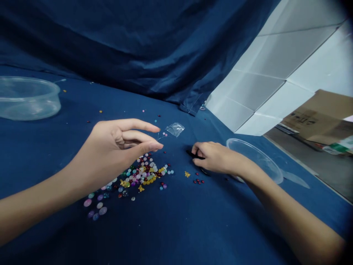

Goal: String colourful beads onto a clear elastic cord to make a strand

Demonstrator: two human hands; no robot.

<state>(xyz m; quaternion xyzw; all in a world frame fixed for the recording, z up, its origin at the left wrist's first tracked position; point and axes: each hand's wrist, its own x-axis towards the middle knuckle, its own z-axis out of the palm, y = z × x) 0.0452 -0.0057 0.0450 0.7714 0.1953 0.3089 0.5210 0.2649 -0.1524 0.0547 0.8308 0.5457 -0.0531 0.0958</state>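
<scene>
A blue cloth-covered table (220, 224) carries a clear round plastic tub (255, 160), just beside the right hand grip (213, 158), curled closed on a slim black tool (195, 154). The left hand grip (116, 141), fingers apart, hovers just above a scattered pile of multicoloured round beads (140, 176), near a small clear plastic bag (175, 129).

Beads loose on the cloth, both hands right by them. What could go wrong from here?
The left hand hangs just above the loose bead pile; a brush might scatter it, and small beads could get lost on the dark-blue cloth. The right hand, gripping a dark item, sits close to the clear plastic tub, so its forearm might knock the tub.
</scene>
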